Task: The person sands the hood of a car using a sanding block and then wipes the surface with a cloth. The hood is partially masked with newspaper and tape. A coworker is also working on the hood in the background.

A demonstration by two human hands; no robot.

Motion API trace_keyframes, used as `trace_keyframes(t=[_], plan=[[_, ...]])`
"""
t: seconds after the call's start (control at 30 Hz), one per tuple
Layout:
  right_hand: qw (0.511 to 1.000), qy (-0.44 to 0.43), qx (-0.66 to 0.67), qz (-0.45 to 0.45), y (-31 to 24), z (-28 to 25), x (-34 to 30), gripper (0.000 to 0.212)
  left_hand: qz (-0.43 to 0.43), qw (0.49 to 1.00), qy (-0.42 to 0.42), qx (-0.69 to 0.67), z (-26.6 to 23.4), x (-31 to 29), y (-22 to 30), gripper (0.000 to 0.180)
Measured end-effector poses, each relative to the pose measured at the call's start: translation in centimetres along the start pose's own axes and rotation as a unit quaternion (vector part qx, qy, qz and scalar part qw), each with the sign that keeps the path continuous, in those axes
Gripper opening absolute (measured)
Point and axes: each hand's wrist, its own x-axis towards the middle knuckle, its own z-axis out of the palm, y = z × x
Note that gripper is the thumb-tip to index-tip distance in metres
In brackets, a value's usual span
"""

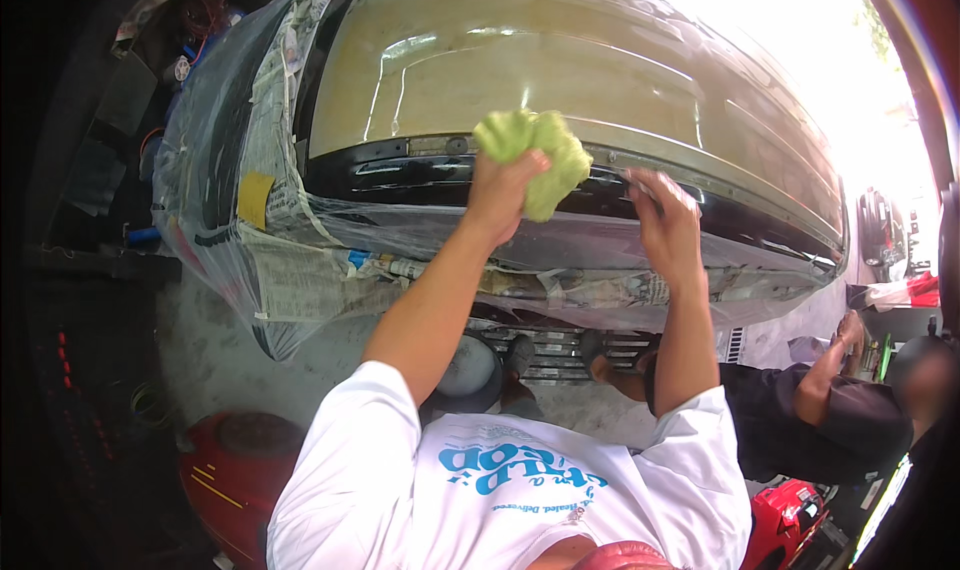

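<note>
My left hand (pixel 502 192) is closed around a bunched yellow-green cloth (pixel 545 165), which hangs over the edge of a car roof (pixel 480 80). The roof is glossy and olive-gold, with a black strip (pixel 400 175) along its near side. My right hand (pixel 668 218) is to the right of the cloth, over that same black strip. Its fingers are bent and somewhat blurred, the thumb stands apart, and I see nothing held in it. Whether its fingertips touch the strip I cannot tell.
Clear plastic sheeting (pixel 215 170) and newspaper (pixel 280 100) mask the car's sides, with a yellow patch (pixel 256 201) at the left. Below are a grey bucket-like container (pixel 470 372) and a floor grate (pixel 560 355). A person in dark clothes (pixel 790 420) is close by on the right. Red vehicles (pixel 235 480) stand behind me.
</note>
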Motion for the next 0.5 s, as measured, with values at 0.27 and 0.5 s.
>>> trace_keyframes(t=[0.27,0.5], plan=[[0.965,-0.173,-0.196,-0.027,2.6,3.2,9.4,0.029,0.305,0.819,0.067,0.481,-2.9,4.6,-1.7,0.056],[0.937,-0.168,-0.285,-0.112,4.3,5.3,10.4,0.028,0.269,0.906,0.091,0.314,-7.5,7.3,1.5,0.051]])
